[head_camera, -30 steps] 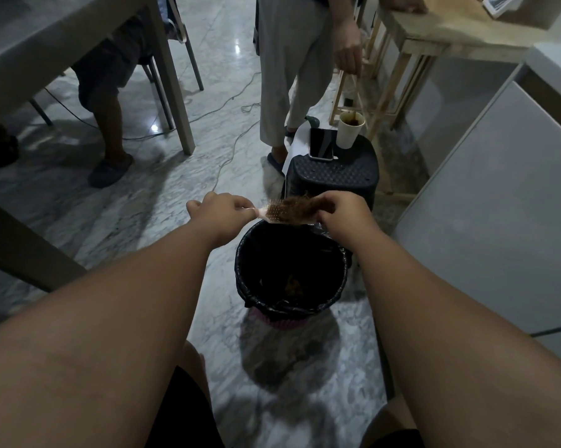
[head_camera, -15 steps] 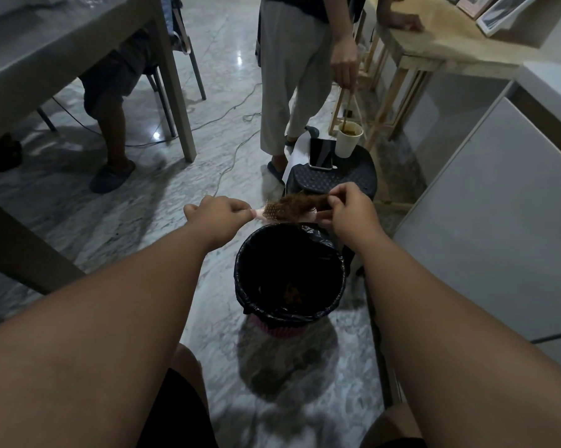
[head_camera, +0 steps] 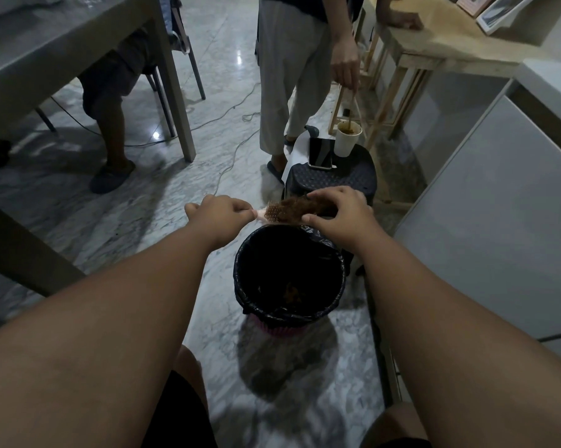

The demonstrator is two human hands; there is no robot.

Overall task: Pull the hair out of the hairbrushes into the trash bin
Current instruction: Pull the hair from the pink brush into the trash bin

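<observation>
Marble floor (head_camera: 78, 205) fills most of the view, with cables trailing across it toward 12 o'clock. A grey surface (head_camera: 46, 50) on square legs takes the 10 o'clock corner, and a seated person's legs (head_camera: 111, 101) show under it. A white cabinet (head_camera: 486, 221) runs along 3 o'clock, with a wooden surface (head_camera: 450, 40) on a pale frame beyond it at 1 o'clock. A standing person in light trousers (head_camera: 285, 69) is at 12 o'clock, one hand hanging by the wooden frame.

The trash bin (head_camera: 238, 273), lined with a black bag, stands on the floor just right of centre; brown clumps lie at its bottom. Touching or just behind its far rim, at the bin's 12 o'clock, is a black stool (head_camera: 331, 181) carrying a phone (head_camera: 321, 153) and a paper cup (head_camera: 345, 140) side by side.

Both forearms reach forward over the bin. The left hand (head_camera: 221, 216) is closed around the pink handle of the hairbrush (head_camera: 274, 213), which lies level above the bin's far rim, bristles up. The right hand (head_camera: 340, 215) is curled over the far end of the brush, thumb and fingers pinching the wad of brown hair (head_camera: 302, 205) that sits on the bristles.
</observation>
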